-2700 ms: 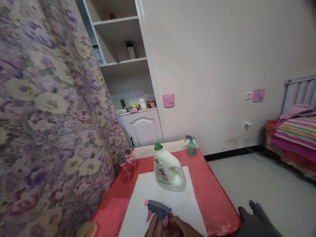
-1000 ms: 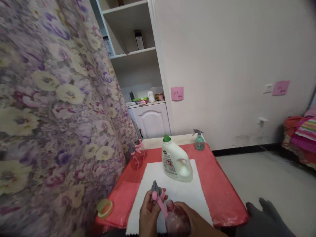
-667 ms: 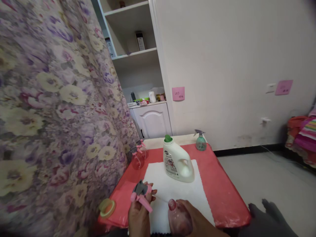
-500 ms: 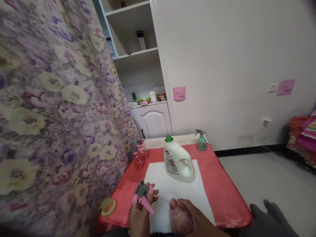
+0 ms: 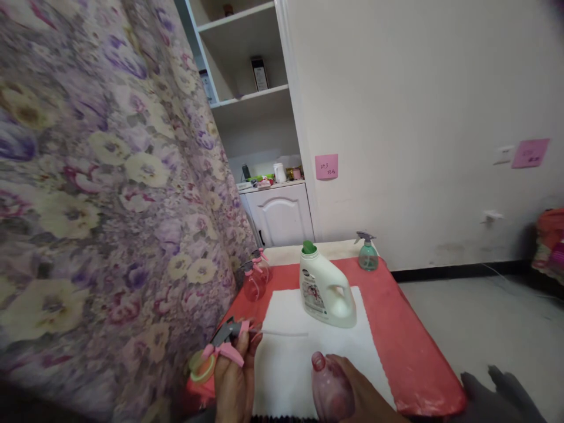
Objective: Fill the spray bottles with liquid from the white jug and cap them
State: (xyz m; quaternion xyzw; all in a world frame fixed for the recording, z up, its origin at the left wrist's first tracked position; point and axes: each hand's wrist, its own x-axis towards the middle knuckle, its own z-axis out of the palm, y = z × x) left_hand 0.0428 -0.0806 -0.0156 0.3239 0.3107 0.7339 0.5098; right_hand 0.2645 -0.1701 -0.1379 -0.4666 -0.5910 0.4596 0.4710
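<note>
In my left hand (image 5: 238, 370) is a pink and grey spray head (image 5: 227, 341), gripped near its collar, with its thin clear tube pointing right over the white cloth (image 5: 282, 376). My right hand (image 5: 352, 376) is wrapped around a clear pink spray bottle (image 5: 330, 388), whose threaded neck is uncovered. The tube's end is apart from the bottle's neck. Beyond both hands, a pale green detergent jug (image 5: 328, 294) stands on the cloth, a green piece in its mouth. A yellowish ring (image 5: 202, 368), perhaps a tape roll, lies beside my left hand.
Two pink spray bottles (image 5: 254, 285) stand at the left of the red-covered table (image 5: 414, 341), near the floral curtain (image 5: 132, 235). A green spray bottle (image 5: 368, 257) stands at the back right. Behind are a white cabinet (image 5: 282, 214) and a wall.
My left hand has moved left and turned with the spray head, drawing the tube away from the bottle's neck. My right hand still holds the bottle. The view has shifted slightly.
</note>
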